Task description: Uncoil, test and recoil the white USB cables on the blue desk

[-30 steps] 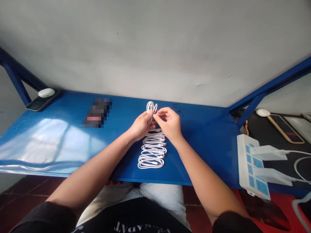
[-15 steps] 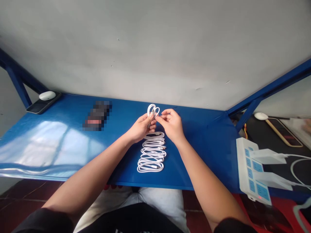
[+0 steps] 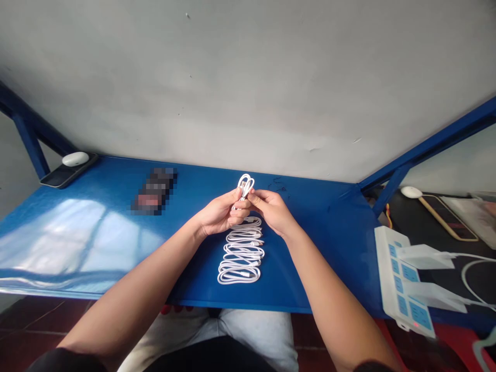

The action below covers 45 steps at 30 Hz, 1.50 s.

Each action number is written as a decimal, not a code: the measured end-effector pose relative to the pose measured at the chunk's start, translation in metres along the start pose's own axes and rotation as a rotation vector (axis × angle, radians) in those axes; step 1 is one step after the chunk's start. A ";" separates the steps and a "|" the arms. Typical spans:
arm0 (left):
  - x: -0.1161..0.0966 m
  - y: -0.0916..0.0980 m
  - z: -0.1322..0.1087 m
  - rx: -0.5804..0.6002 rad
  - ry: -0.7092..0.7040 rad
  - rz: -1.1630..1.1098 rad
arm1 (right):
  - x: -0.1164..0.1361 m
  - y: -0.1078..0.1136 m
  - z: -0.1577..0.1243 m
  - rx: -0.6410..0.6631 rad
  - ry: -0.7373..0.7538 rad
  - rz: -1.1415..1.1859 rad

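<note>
A looped white cable [image 3: 246, 185] is held up over the blue table [image 3: 318, 248]. My left hand [image 3: 221, 212] is closed around its lower part. From the right, my right hand [image 3: 271, 207] pinches the same bundle with thumb and forefinger, touching the left fingers. Below my hands, several coiled white cables [image 3: 239, 271] lie in a column, close together, running toward the table's front edge. Part of the topmost coil is hidden behind my left hand.
A pixelated dark item [image 3: 154, 191] lies left of centre. A white rounded object [image 3: 75, 158] rests on a dark device [image 3: 58, 175] at the far left. At right, a white power strip [image 3: 391, 274] holds two plugged-in adapters beside a phone [image 3: 449, 217].
My right fingers have closed in against the bundle and my left hand. The bundle's loops look narrower. The whole view has shifted slightly.
</note>
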<state>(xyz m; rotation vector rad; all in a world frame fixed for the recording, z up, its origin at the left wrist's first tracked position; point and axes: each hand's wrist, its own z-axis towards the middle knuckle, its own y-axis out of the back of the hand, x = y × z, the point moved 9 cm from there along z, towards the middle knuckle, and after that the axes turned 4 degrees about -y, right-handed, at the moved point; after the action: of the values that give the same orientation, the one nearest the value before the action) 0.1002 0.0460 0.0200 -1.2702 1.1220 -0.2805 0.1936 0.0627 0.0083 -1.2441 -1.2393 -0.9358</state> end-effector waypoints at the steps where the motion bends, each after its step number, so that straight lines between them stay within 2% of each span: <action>1: 0.001 0.001 0.000 -0.003 0.010 0.005 | -0.002 0.001 0.001 -0.001 -0.011 0.003; 9: 0.006 0.002 0.000 0.041 0.042 0.038 | -0.004 -0.001 0.001 -0.007 -0.051 0.120; 14: 0.009 0.007 0.000 0.035 0.074 0.122 | 0.002 -0.005 -0.006 0.104 -0.152 0.177; 19: 0.012 0.005 0.000 0.085 0.083 0.211 | 0.000 -0.003 -0.010 0.230 -0.213 0.132; 28: 0.020 0.001 -0.008 0.145 0.213 0.440 | -0.017 -0.006 -0.018 0.283 -0.399 0.123; 33: 0.011 0.003 -0.005 0.122 0.118 0.530 | -0.009 -0.010 -0.015 0.265 -0.317 0.146; 37: 0.004 0.005 0.000 0.066 0.006 0.569 | -0.006 -0.002 -0.008 0.148 -0.207 0.101; 41: -0.003 0.010 0.004 -0.017 -0.109 0.590 | 0.004 0.003 -0.003 0.041 -0.018 0.012; 45: -0.006 0.013 0.006 -0.058 -0.161 0.593 | 0.012 0.002 -0.004 -0.021 0.104 -0.038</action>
<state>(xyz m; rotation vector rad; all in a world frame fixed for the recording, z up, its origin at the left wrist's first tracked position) 0.0967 0.0581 0.0118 -0.9362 1.3151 0.2951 0.1975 0.0606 0.0201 -1.1777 -1.1772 -1.0305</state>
